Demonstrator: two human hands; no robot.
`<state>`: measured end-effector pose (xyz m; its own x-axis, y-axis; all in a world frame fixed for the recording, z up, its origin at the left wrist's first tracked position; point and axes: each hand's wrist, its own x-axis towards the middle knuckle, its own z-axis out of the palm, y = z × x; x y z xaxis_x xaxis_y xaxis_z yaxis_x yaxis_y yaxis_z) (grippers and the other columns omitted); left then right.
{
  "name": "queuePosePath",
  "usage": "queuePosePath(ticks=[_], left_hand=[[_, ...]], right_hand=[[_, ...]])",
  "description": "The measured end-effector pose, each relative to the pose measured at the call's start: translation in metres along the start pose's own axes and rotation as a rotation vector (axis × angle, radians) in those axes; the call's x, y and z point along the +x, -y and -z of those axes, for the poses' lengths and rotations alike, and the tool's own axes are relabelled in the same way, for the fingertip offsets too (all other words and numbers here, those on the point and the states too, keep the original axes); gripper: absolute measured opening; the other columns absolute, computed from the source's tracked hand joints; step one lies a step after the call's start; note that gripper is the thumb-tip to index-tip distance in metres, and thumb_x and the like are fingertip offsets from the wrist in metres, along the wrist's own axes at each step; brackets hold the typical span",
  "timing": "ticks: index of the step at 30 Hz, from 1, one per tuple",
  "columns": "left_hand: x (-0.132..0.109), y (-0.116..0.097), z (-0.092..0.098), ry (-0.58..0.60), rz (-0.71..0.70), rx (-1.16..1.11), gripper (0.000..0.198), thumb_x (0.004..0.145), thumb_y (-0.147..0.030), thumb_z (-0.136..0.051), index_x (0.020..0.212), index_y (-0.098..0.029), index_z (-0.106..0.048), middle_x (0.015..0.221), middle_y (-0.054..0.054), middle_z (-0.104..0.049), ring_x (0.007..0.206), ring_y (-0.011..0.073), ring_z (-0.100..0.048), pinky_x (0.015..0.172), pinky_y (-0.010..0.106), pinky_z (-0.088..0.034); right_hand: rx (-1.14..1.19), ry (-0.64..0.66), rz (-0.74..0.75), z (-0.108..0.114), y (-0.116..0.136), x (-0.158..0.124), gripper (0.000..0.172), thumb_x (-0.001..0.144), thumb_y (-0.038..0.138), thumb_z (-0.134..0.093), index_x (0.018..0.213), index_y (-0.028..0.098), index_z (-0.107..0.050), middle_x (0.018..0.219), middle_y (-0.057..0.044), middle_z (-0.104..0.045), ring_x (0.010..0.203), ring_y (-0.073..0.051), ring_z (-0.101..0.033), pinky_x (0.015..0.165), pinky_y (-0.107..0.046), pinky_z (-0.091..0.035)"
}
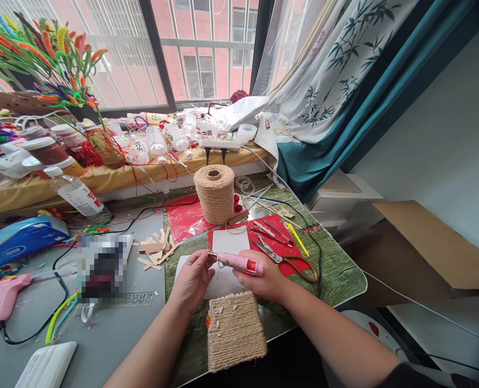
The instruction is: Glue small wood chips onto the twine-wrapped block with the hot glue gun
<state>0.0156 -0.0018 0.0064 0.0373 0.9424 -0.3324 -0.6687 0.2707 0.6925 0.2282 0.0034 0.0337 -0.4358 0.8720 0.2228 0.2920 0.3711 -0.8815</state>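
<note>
My right hand (263, 280) grips a small pink glue gun (239, 263), its nozzle pointing left. My left hand (193, 280) is closed at the nozzle tip, its fingers pinched on something too small to make out. Both hands hover over a white sheet (229, 242) on the green mat (340, 275). Just in front of them stands a twine-wrapped block (235, 331) with small chips stuck on it. A big spool of jute twine (215, 193) stands behind the sheet.
Scissors (287, 261), a yellow stick (298, 238) and thin tools lie on red paper to the right. Wooden stick pieces (156, 250) lie left of the sheet. A second pink glue gun (2, 296) and a blue tissue pack (19, 240) sit far left. Bottles and a power strip (219, 144) line the sill.
</note>
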Motion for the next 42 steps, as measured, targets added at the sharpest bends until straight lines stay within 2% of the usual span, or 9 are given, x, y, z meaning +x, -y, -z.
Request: queuePosePath(ticks=[5,10,16,20,23,25,28,31,42], left_hand=[[0.002,0.002,0.003,-0.026,0.004,-0.019,0.032,0.076,-0.032,-0.091,0.096,-0.018,-0.072,0.087,0.001,-0.073,0.079,0.0113,-0.072,0.057,0.015,-0.057],[0.003,0.0,0.003,-0.089,0.021,-0.038,0.035,0.071,-0.031,-0.094,0.095,-0.018,-0.072,0.091,0.0,-0.073,0.079,0.0113,-0.072,0.056,0.015,-0.056],[0.008,-0.003,0.004,-0.1,-0.035,0.019,0.036,0.068,-0.036,-0.095,0.092,-0.019,-0.075,0.087,0.0,-0.07,0.076,0.0096,-0.067,0.055,0.015,-0.051],[0.004,-0.012,0.004,-0.093,-0.247,0.288,0.029,0.072,-0.04,-0.092,0.085,-0.018,-0.078,0.068,-0.003,-0.06,0.059,0.006,-0.05,0.047,0.016,-0.036],[-0.015,-0.031,-0.008,0.007,-0.491,0.699,0.015,0.082,-0.035,-0.085,0.083,-0.021,-0.08,0.078,0.001,-0.067,0.068,0.0095,-0.055,0.057,0.02,-0.042],[-0.035,-0.048,-0.023,0.225,-0.601,1.001,0.004,0.088,-0.028,-0.08,0.088,-0.024,-0.082,0.08,0.002,-0.068,0.074,0.0119,-0.059,0.064,0.023,-0.046],[-0.066,-0.065,-0.049,0.56,-0.654,1.313,0.013,0.091,-0.02,-0.075,0.099,-0.028,-0.082,0.083,0.002,-0.07,0.073,0.0125,-0.062,0.064,0.024,-0.049],[-0.092,-0.066,-0.066,0.712,-0.687,1.494,0.019,0.093,-0.018,-0.071,0.104,-0.03,-0.08,0.085,0.003,-0.071,0.078,0.0149,-0.065,0.07,0.027,-0.052],[-0.101,-0.038,-0.077,0.592,-0.806,1.812,0.016,0.098,-0.024,-0.064,0.101,-0.027,-0.079,0.081,0.005,-0.07,0.076,0.0194,-0.062,0.067,0.031,-0.05]], right_hand=[[0.014,0.013,0.07,0.009,0.008,-0.002,0.006,0.086,0.015,-0.067,0.087,0.02,-0.066,0.078,0.001,-0.059,0.071,-0.016,-0.056,0.067,-0.03,-0.045],[0.127,-0.117,0.131,0.024,0.019,-0.012,0.026,0.09,0.017,-0.065,0.113,0.024,-0.074,0.101,-0.007,-0.071,0.093,-0.023,-0.066,0.083,-0.039,-0.054],[0.597,-0.567,0.216,0.08,0.023,-0.023,0.016,0.095,0.03,-0.064,0.11,0.028,-0.071,0.08,0.0,-0.06,0.051,-0.01,-0.048,0.042,-0.024,-0.039],[0.784,-0.805,0.097,0.124,-0.009,-0.018,0.015,0.09,0.033,-0.067,0.081,0.021,-0.065,0.078,0.001,-0.054,0.051,-0.007,-0.042,0.04,-0.019,-0.036],[0.888,-0.72,-0.114,0.127,-0.05,-0.023,0.014,0.085,0.031,-0.073,0.082,0.02,-0.065,0.08,0.001,-0.054,0.051,-0.006,-0.039,0.038,-0.017,-0.033],[0.929,-0.658,-0.186,0.117,-0.074,-0.03,0.015,0.082,0.03,-0.077,0.082,0.021,-0.065,0.084,0.001,-0.057,0.052,-0.007,-0.04,0.039,-0.018,-0.036],[0.974,-0.569,-0.242,0.104,-0.093,-0.04,0.019,0.08,0.032,-0.079,0.08,0.02,-0.065,0.086,0.0,-0.058,0.054,-0.007,-0.039,0.042,-0.019,-0.038],[0.986,-0.505,-0.26,0.101,-0.098,-0.043,0.021,0.081,0.035,-0.079,0.08,0.019,-0.066,0.081,0.0,-0.056,0.054,-0.008,-0.038,0.042,-0.021,-0.035],[0.932,-0.406,-0.269,0.102,-0.091,-0.047,0.024,0.082,0.04,-0.079,0.081,0.02,-0.066,0.071,0.001,-0.051,0.053,-0.009,-0.038,0.045,-0.024,-0.038]])
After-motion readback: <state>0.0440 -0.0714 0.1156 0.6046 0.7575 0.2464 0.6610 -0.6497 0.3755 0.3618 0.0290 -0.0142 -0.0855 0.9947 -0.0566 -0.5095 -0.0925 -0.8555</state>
